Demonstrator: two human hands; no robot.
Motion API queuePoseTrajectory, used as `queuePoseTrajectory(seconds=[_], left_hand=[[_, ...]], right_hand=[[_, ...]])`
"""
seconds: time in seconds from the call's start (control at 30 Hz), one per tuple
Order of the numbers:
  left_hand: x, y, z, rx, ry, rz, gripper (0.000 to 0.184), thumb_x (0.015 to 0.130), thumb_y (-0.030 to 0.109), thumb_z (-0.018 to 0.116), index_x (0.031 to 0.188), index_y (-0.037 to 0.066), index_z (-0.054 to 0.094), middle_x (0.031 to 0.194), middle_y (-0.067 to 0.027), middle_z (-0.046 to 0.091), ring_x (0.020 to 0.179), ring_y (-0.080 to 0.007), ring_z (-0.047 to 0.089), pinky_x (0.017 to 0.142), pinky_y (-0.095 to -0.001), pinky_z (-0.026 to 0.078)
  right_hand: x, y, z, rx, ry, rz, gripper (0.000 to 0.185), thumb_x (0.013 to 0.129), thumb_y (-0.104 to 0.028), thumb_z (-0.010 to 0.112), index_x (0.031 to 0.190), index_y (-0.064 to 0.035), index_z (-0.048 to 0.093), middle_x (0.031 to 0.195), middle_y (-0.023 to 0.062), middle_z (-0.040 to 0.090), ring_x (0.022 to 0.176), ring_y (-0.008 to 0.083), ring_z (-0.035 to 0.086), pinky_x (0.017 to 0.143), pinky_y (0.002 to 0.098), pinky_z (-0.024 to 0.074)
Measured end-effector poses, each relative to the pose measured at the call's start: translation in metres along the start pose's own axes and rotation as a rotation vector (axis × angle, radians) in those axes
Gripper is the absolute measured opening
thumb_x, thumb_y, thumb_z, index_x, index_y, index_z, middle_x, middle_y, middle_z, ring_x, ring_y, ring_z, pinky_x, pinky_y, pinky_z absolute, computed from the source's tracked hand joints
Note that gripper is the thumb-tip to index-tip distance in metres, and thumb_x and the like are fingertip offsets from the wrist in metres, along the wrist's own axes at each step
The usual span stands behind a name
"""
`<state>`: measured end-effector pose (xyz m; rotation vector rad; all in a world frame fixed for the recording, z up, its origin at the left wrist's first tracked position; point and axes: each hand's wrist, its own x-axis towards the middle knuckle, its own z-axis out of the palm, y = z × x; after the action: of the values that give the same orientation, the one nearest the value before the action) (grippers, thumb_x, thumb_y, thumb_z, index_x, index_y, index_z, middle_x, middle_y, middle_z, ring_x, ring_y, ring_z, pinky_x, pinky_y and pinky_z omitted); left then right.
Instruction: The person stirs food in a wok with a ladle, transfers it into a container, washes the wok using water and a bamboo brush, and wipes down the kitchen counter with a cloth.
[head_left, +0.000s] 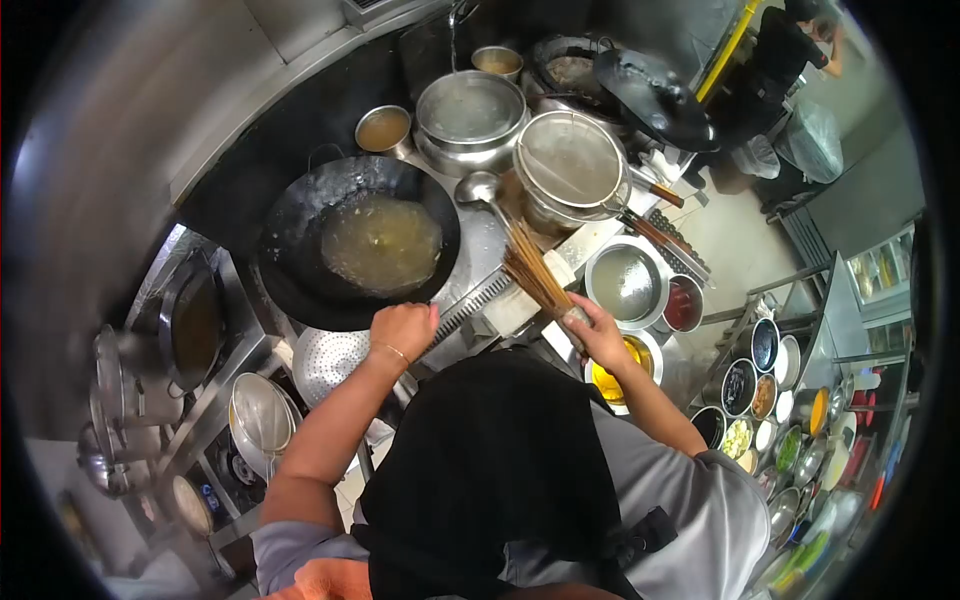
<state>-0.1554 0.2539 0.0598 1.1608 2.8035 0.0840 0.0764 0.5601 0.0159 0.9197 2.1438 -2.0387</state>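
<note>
My left hand is closed at the near rim of a large black wok, its grip on the wok's edge mostly hidden by the fingers. Cloudy yellowish liquid pools inside the wok. In my right hand is a bamboo wok brush, held by its bound end with the bristles pointing up and left. Just beyond the bristles rests a metal ladle. A bowl of yellow oil stands beneath my right wrist, beside a pot of pale liquid.
Behind the wok are a steel pot of water and a large mesh strainer. A perforated strainer lies below my left forearm. Ingredient containers line the right side. Another person stands at the far upper right.
</note>
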Motion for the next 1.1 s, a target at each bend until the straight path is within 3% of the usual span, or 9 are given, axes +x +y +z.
queuePoseTrajectory(seconds=[0.23, 0.33, 0.57, 0.63, 0.87, 0.97, 1.03, 1.07, 1.1], left_hand=[[0.03, 0.038, -0.034, 0.051, -0.142, -0.024, 0.046, 0.106, 0.039, 0.053, 0.088, 0.006, 0.081, 0.091, -0.0199, 0.079, 0.085, -0.0401, 0.077, 0.079, -0.0508, 0.061], [0.045, 0.05, -0.049, 0.097, -0.218, -0.042, 0.044, 0.105, 0.039, 0.055, 0.092, 0.007, 0.082, 0.094, -0.0199, 0.079, 0.086, -0.0401, 0.078, 0.081, -0.0502, 0.062], [0.084, 0.056, -0.088, 0.199, -0.281, -0.008, 0.043, 0.101, 0.04, 0.06, 0.089, 0.005, 0.082, 0.089, -0.0231, 0.078, 0.087, -0.0417, 0.077, 0.083, -0.0504, 0.062], [0.095, 0.059, -0.1, 0.248, -0.318, 0.047, 0.043, 0.101, 0.039, 0.059, 0.091, 0.004, 0.082, 0.092, -0.0234, 0.078, 0.088, -0.042, 0.077, 0.084, -0.0507, 0.062], [0.133, 0.082, -0.13, 0.396, -0.434, 0.109, 0.032, 0.098, 0.027, 0.06, 0.1, 0.004, 0.083, 0.105, -0.0227, 0.079, 0.1, -0.0391, 0.078, 0.09, -0.0482, 0.062], [0.139, 0.089, -0.133, 0.452, -0.475, 0.126, 0.03, 0.095, 0.017, 0.058, 0.104, 0.005, 0.083, 0.11, -0.0221, 0.079, 0.104, -0.0369, 0.078, 0.09, -0.0463, 0.062], [0.137, 0.087, -0.139, 0.456, -0.464, 0.111, 0.03, 0.094, 0.016, 0.057, 0.104, 0.005, 0.084, 0.11, -0.0224, 0.079, 0.104, -0.0373, 0.078, 0.09, -0.0462, 0.062], [0.134, 0.081, -0.139, 0.454, -0.461, 0.105, 0.03, 0.094, 0.016, 0.057, 0.104, 0.005, 0.084, 0.11, -0.0224, 0.079, 0.104, -0.0373, 0.078, 0.09, -0.0462, 0.062], [0.126, 0.07, -0.135, 0.429, -0.421, 0.104, 0.029, 0.096, 0.019, 0.058, 0.1, 0.006, 0.084, 0.106, -0.0217, 0.079, 0.1, -0.0373, 0.079, 0.088, -0.0465, 0.063]], right_hand=[[0.003, 0.032, -0.011, -0.092, -0.061, -0.109, 0.059, 0.102, -0.031, 0.075, 0.157, -0.0202, 0.056, 0.079, 0.0055, 0.067, 0.05, 0.0104, 0.057, 0.047, 0.0284, 0.0511], [-0.01, 0.006, -0.016, -0.013, -0.128, 0.08, 0.06, 0.103, -0.033, 0.073, 0.159, -0.0238, 0.053, 0.076, 0.0048, 0.066, 0.05, 0.0114, 0.058, 0.046, 0.029, 0.0513], [-0.011, 0.002, -0.029, -0.032, -0.116, 0.049, 0.055, 0.105, -0.026, 0.071, 0.157, -0.0193, 0.055, 0.071, 0.0034, 0.067, 0.047, 0.0103, 0.055, 0.047, 0.0282, 0.049], [-0.008, 0.0, -0.034, -0.09, -0.149, 0.051, 0.06, 0.103, -0.035, 0.073, 0.158, -0.0224, 0.053, 0.083, 0.0074, 0.069, 0.052, 0.0122, 0.06, 0.048, 0.0296, 0.0524], [0.056, 0.016, 0.001, -0.176, -0.191, -0.076, 0.059, 0.101, -0.037, 0.073, 0.155, -0.0219, 0.056, 0.081, 0.0109, 0.07, 0.049, 0.0169, 0.06, 0.052, 0.0345, 0.0552], [0.098, 0.042, 0.021, -0.257, -0.252, 0.049, 0.062, 0.101, -0.041, 0.072, 0.154, -0.0146, 0.056, 0.095, 0.0186, 0.073, 0.069, 0.0267, 0.071, 0.074, 0.0441, 0.0603], [0.147, 0.103, 0.038, -0.483, 0.079, -0.261, 0.066, 0.1, -0.043, 0.07, 0.151, -0.0048, 0.054, 0.115, 0.0268, 0.071, 0.103, 0.0376, 0.071, 0.101, 0.0514, 0.0526], [0.129, 0.077, 0.03, -0.556, 0.261, -0.153, 0.061, 0.099, -0.039, 0.07, 0.141, 0.0022, 0.055, 0.128, 0.0331, 0.065, 0.127, 0.0446, 0.059, 0.114, 0.0547, 0.0425], [0.126, 0.086, 0.024, -0.638, 0.385, -0.223, 0.05, 0.097, -0.034, 0.07, 0.129, 0.0015, 0.057, 0.127, 0.0337, 0.066, 0.122, 0.0482, 0.062, 0.11, 0.0555, 0.0462]])
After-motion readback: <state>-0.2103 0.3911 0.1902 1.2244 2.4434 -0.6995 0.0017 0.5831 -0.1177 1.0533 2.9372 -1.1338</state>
